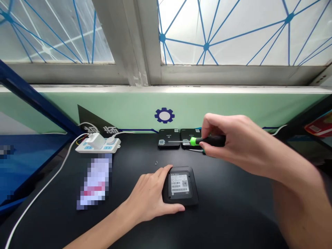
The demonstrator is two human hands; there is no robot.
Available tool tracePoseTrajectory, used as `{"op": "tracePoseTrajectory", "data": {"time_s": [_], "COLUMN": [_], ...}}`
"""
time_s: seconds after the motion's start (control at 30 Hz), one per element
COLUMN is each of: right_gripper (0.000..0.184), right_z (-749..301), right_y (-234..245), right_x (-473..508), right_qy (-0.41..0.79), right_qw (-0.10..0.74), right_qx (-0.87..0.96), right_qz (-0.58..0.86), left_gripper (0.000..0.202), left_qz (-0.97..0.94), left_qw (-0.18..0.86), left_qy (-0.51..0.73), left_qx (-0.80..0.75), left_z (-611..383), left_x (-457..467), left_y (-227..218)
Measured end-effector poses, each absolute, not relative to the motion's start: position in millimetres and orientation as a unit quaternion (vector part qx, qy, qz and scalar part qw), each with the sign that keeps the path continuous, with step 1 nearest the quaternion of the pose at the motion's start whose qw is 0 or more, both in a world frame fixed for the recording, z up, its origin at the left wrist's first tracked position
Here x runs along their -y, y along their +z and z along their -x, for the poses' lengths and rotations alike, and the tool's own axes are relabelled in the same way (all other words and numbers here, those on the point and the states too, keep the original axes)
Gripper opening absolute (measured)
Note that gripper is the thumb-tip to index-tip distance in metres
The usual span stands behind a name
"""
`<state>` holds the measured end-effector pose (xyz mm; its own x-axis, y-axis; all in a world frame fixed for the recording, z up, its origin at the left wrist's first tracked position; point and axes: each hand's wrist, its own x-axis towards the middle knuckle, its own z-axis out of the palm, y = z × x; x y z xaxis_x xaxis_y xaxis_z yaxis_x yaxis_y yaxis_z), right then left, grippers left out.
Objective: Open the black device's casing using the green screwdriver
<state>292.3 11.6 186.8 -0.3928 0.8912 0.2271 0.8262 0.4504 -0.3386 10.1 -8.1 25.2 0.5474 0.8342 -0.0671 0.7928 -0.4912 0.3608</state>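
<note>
A small black box [181, 185] with a grey barcode label lies bottom-up on the black table [220, 214]. My left hand [149, 197] cups its left side, thumb along the front edge and fingers at the back corner. My right hand [233, 141] is raised behind it, closed round a screwdriver [204, 140] with a black and green handle. Its thin shaft points left, level, over two more black boxes [169, 139] at the wall. Two tiny screws [156, 162] lie loose on the table behind my left hand.
A white power strip [100, 145] with a plugged-in adapter sits at the back left, its white cable [38, 193] trailing to the front left. A blurred-out flat item [95, 181] lies left of my left hand. A blue frame bar [33, 97] slants at the left.
</note>
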Motion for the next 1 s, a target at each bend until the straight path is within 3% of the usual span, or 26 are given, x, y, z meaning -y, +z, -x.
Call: {"op": "tracePoseTrajectory", "data": {"time_s": [0.13,0.2,0.43,0.57,0.7,0.77,0.87,1.0], "right_gripper": [0.009,0.005,0.014,0.032,0.035,0.036,0.036,0.035], "right_z": [-305,-313,-341,-347,-355,-362,-376,-390], "right_y": [152,122,31,13,8,8,9,11], "right_x": [-10,-5,8,-1,-10,-16,-26,-38], "right_qy": [0.207,0.210,0.141,0.107,0.064,0.041,0.028,0.046], "right_qw": [0.221,0.233,0.277,0.258,0.243,0.243,0.227,0.208], "right_qx": [0.801,0.794,0.761,0.782,0.799,0.796,0.800,0.812], "right_qz": [0.516,0.521,0.569,0.557,0.547,0.553,0.555,0.544], "left_gripper": [0.113,0.114,0.117,0.119,0.119,0.104,0.059,0.050], "left_qz": [-0.861,-0.861,-0.855,-0.854,-0.863,-0.868,-0.871,-0.867], "left_qw": [0.168,0.169,0.177,0.192,0.186,0.169,0.124,0.093], "left_qy": [0.061,0.053,0.016,0.013,0.034,0.060,0.112,0.196], "left_qx": [-0.476,-0.476,-0.487,-0.483,-0.469,-0.462,-0.462,-0.449], "left_z": [-9,-9,-10,-8,-3,-1,2,6], "left_x": [11,12,12,13,14,13,10,8], "left_y": [25,25,26,31,35,35,32,30]}}
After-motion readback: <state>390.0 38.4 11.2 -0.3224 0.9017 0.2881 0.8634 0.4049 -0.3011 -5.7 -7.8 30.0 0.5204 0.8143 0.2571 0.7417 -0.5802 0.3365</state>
